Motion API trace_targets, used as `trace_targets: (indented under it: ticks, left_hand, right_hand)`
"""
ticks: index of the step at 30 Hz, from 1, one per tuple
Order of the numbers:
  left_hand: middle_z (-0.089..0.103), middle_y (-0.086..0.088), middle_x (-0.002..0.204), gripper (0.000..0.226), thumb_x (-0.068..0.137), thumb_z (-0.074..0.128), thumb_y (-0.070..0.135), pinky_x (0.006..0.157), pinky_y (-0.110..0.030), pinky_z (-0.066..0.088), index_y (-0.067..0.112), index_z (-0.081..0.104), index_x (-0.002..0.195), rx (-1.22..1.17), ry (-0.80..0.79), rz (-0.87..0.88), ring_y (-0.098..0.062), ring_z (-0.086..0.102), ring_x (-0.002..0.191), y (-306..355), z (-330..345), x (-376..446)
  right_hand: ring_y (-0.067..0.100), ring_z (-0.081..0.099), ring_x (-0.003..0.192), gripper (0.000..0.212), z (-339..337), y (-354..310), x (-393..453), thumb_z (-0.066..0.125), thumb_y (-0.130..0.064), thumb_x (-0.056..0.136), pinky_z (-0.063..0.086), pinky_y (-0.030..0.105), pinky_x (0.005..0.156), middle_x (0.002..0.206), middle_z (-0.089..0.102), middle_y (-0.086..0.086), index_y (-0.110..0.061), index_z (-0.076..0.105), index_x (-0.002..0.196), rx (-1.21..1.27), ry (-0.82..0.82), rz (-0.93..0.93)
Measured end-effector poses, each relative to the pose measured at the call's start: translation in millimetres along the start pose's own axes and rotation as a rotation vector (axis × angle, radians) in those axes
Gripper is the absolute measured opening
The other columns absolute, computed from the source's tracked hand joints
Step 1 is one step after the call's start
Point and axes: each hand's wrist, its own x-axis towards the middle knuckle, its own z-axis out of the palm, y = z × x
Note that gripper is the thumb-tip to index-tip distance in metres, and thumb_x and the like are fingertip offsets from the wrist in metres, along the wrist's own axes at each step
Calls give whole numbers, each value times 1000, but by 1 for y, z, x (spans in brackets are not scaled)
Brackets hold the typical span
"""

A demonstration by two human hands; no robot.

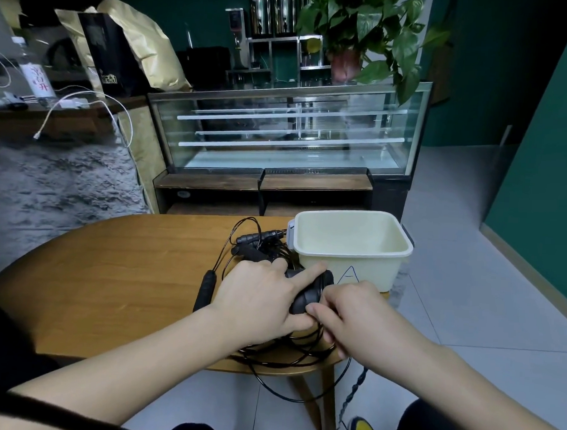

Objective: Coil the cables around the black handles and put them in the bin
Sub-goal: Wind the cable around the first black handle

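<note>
Black handles (308, 292) gripped by both hands, left (259, 298) and right (352, 318), near the table's edge (269, 368), beside the bin (352, 250).

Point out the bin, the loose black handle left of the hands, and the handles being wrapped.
bin (319, 260): head view, front wall.
loose black handle (205, 289): head view, mid-shaft.
wrapped handles (308, 297): head view, cable-wound middle between both hands.

Two black handles (311, 292) lie side by side on the table, partly under fingers, with thin black cable (289, 355) wound around them. More cable hangs in loops off the table edge. Other black handles (253, 246) and one lone handle (204, 291) lie nearby in tangled cable. The cream bin (352, 247) stands just behind.
</note>
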Motion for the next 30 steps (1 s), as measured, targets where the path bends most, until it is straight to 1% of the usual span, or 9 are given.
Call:
trace_targets:
  ticks: [5, 8, 11, 13, 15, 17, 19, 23, 30]
  left_hand:
    - [55, -4, 68, 77, 79, 49, 78, 47, -26, 22, 39, 48, 146, 37, 16, -22, -25, 59, 53, 1, 2, -4]
    - [56, -4, 67, 75, 80, 48, 76, 46, -25, 21, 37, 53, 144, 43, 49, -33, -24, 57, 50, 0, -1, -3]
    - [54, -3, 65, 73, 81, 42, 74, 46, -24, 21, 37, 54, 143, 17, 99, -68, -23, 56, 49, -3, -7, 1]
    - [53, -3, 65, 73, 81, 47, 75, 46, -23, 22, 37, 54, 142, 14, 121, -76, -24, 56, 48, -6, -9, 3]
    - [53, -2, 65, 75, 81, 49, 77, 46, -23, 22, 37, 52, 144, 25, 127, -82, -23, 57, 49, -8, -11, 6]
    - [54, -2, 66, 76, 82, 45, 79, 47, -24, 22, 37, 50, 144, 36, 126, -86, -23, 58, 51, -10, -12, 7]
    - [54, -3, 67, 76, 82, 44, 79, 47, -24, 22, 37, 50, 145, 42, 120, -89, -23, 58, 51, -10, -11, 8]
    - [55, -2, 70, 77, 83, 46, 79, 47, -25, 22, 38, 46, 148, 60, 101, -82, -22, 59, 54, -11, -10, 7]
    - [56, -2, 68, 77, 80, 51, 78, 47, -25, 20, 37, 51, 145, 71, 105, -77, -23, 59, 53, -12, -9, 9]
  right_hand:
    - [15, 65, 44, 37, 1, 1, 0, 49, -30, 101, 56, 28, 53, 60, 69, 2, -11, 56, 70, -10, 9, -16]
    - [9, 61, 40, 35, 0, 2, 0, 49, -30, 101, 54, 27, 52, 56, 65, -2, -12, 55, 71, 20, 32, -10]
    - [11, 61, 40, 35, -2, 3, -1, 50, -32, 100, 54, 25, 53, 58, 69, 2, -12, 59, 73, 72, 97, -10]
    - [8, 61, 40, 35, -3, 4, 0, 51, -33, 100, 53, 22, 53, 58, 69, 1, -11, 61, 75, 114, 128, -18]
    - [3, 58, 42, 36, -5, 4, 2, 51, -35, 100, 47, 16, 53, 57, 67, -2, -12, 63, 75, 100, 157, -32]
    - [-2, 57, 51, 36, -6, 4, 4, 51, -36, 99, 39, 11, 55, 59, 68, -3, -14, 65, 74, 37, 183, -55]
    - [-4, 57, 55, 37, -6, 4, 6, 52, -37, 99, 37, 11, 56, 59, 68, -4, -15, 65, 73, 21, 183, -64]
    - [-5, 56, 53, 38, -6, 5, 7, 52, -36, 99, 36, 12, 55, 53, 64, -7, -15, 63, 70, 36, 168, -72]
    - [-5, 56, 53, 38, -5, 5, 9, 52, -36, 99, 37, 11, 56, 49, 60, -10, -15, 64, 71, 33, 170, -74]
